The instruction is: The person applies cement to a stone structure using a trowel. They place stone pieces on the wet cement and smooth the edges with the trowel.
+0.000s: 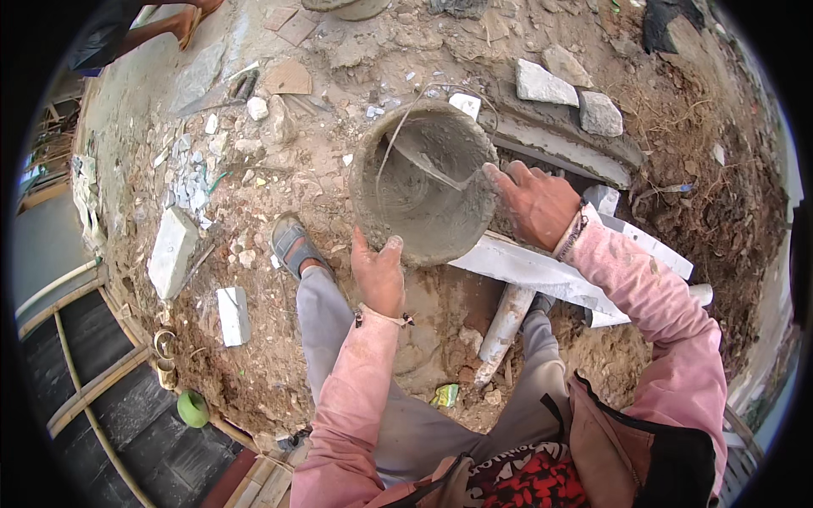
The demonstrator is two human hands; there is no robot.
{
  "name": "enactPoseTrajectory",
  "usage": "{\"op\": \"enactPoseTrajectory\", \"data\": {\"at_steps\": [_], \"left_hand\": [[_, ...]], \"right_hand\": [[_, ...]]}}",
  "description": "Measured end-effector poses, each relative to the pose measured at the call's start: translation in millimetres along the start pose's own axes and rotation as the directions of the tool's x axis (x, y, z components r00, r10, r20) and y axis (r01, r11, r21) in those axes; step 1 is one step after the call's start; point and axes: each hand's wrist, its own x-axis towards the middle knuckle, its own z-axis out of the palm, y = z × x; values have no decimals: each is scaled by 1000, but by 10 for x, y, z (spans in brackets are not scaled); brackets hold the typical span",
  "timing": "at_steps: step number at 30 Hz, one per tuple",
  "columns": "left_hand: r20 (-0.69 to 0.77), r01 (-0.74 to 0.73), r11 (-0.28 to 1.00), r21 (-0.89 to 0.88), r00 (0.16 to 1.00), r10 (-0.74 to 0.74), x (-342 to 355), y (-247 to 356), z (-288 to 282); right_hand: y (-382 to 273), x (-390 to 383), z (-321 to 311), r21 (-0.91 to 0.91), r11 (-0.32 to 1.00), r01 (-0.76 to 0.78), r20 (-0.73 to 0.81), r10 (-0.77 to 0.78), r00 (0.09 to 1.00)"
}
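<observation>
A round bucket [366, 195], caked with grey mortar, stands in front of me. Its thin wire handle arcs over the opening. Wet grey mortar [415, 218] coats the inside. My left hand [378, 275] grips the near-left rim, thumb and fingers at the edge. At the right rim my right hand [535, 203] is closed around the handle end of a trowel [428, 167]; its blade reaches into the bucket and its grip is hidden by my fingers.
White stone blocks [172, 252] lie at left, with rubble around them. Right of the bucket are a long concrete piece [550, 146], a white board [542, 275] and a pipe [506, 334]. Bamboo framing [93, 385] edges the lower left. Another person's leg [157, 32] shows at upper left.
</observation>
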Motion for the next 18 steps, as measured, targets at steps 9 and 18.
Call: {"op": "enactPoseTrajectory", "data": {"at_steps": [9,18], "left_hand": [[50,-7,983,-183,999,16,-14,240,63],[78,-153,975,-163,983,167,27,323,56]], "right_hand": [[-340,-67,-137,801,-244,-547,584,114,804],[-1216,-5,-254,861,-172,-479,499,101,861]]}}
